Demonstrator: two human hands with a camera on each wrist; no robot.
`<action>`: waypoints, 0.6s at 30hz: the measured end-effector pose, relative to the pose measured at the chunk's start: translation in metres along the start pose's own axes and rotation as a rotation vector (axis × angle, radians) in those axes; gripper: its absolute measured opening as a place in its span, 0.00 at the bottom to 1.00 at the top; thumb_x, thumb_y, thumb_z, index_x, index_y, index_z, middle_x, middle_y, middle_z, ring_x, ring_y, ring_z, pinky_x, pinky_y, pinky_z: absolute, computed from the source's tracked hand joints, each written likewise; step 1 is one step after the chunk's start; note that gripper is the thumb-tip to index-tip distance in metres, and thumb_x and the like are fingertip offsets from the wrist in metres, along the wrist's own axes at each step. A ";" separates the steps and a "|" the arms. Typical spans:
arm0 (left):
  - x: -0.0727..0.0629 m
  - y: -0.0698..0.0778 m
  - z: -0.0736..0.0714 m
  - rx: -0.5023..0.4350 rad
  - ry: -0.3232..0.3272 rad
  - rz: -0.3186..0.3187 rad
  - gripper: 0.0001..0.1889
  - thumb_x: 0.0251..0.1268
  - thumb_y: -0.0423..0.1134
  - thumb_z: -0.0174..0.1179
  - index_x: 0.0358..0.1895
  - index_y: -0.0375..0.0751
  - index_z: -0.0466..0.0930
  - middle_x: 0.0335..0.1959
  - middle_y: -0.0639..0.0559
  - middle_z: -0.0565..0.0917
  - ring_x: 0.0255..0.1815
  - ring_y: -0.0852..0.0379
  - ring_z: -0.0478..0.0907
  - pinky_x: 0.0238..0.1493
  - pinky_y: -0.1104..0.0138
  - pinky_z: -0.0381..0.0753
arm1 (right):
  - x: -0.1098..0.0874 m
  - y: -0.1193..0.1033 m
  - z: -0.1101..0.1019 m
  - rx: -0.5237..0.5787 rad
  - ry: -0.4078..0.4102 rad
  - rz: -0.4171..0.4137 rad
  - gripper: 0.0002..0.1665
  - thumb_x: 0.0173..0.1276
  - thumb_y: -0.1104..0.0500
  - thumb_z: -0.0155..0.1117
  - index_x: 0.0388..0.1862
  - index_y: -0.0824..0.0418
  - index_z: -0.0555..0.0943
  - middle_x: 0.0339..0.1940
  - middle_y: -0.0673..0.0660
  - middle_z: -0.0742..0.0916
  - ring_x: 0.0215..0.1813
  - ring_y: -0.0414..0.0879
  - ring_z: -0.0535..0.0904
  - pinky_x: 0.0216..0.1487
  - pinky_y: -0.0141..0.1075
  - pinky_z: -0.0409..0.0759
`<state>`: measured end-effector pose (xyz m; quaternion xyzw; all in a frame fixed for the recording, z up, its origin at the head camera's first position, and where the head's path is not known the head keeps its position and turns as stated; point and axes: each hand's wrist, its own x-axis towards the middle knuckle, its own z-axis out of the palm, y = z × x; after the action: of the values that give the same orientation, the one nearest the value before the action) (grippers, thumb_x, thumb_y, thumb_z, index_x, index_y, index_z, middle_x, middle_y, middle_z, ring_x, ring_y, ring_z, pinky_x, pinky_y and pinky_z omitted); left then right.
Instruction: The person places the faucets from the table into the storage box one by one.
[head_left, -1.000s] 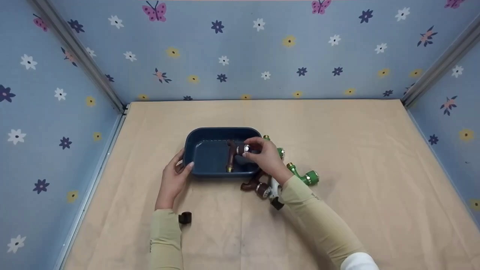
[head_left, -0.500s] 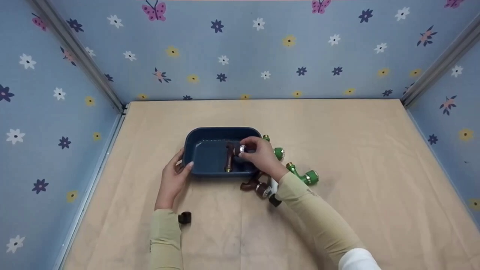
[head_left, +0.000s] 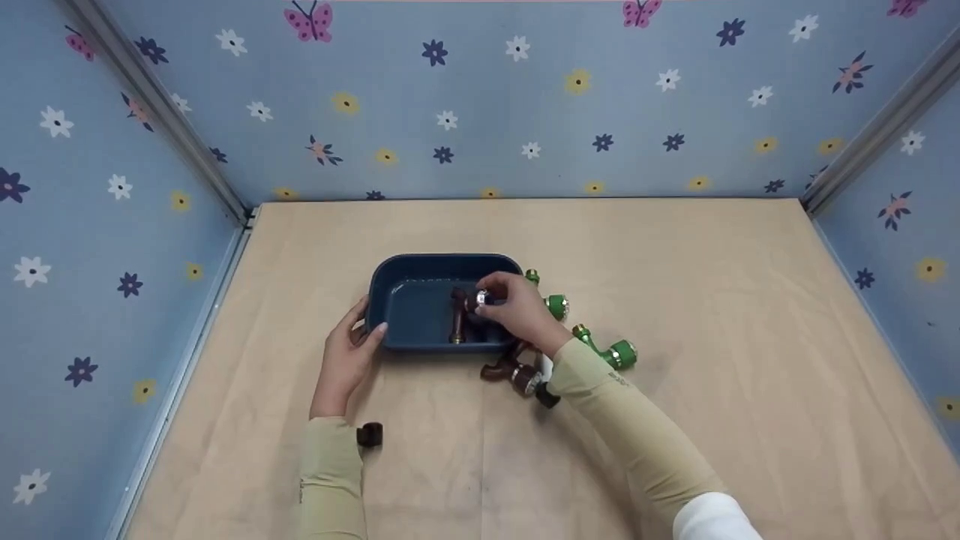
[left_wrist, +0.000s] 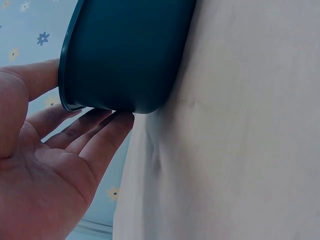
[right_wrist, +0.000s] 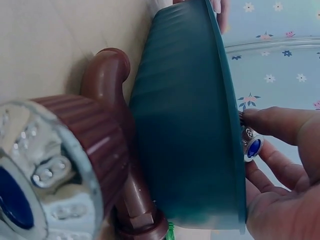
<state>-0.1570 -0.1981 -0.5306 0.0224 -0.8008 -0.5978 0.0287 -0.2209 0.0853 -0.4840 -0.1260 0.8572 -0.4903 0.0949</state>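
Brown tap (head_left: 458,321), held inside blue tray (head_left: 435,350), right half.
Its knob (head_left: 481,298) is pinched by the right hand (head_left: 521,309); the tray's left end is gripped by the left hand (head_left: 349,358). A second brown tap (head_left: 521,375) is laid on the tabletop (head_left: 450,465) just beside the tray's near right corner. To the right are set a green tap (head_left: 621,355) and a further green tap (head_left: 557,306), partly hidden.

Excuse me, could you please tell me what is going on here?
A person's left hand holds the left end of a dark blue tray, while the right hand pinches a brown tap by its silver-capped knob in it. Whether that tap rests on the bottom is hard to tell. Outside, a second brown tap lies by the near side, and green taps lie to the right.
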 end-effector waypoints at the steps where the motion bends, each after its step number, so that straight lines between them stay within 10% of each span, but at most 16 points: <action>1: 0.000 0.000 0.000 0.001 0.000 0.002 0.33 0.68 0.38 0.59 0.73 0.38 0.57 0.70 0.40 0.62 0.66 0.45 0.66 0.62 0.63 0.71 | 0.000 0.000 0.000 -0.006 -0.004 0.001 0.20 0.60 0.63 0.71 0.52 0.61 0.80 0.48 0.52 0.83 0.52 0.44 0.78 0.54 0.37 0.77; 18: 0.000 0.000 0.000 -0.016 0.007 0.034 0.33 0.68 0.37 0.59 0.73 0.36 0.58 0.70 0.39 0.63 0.66 0.44 0.66 0.63 0.59 0.69 | 0.007 -0.005 0.002 -0.110 -0.034 0.019 0.18 0.58 0.63 0.72 0.48 0.61 0.82 0.45 0.53 0.84 0.49 0.44 0.78 0.51 0.37 0.77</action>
<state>-0.1569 -0.1981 -0.5302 0.0109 -0.7962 -0.6035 0.0418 -0.2262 0.0795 -0.4811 -0.1310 0.8823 -0.4393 0.1069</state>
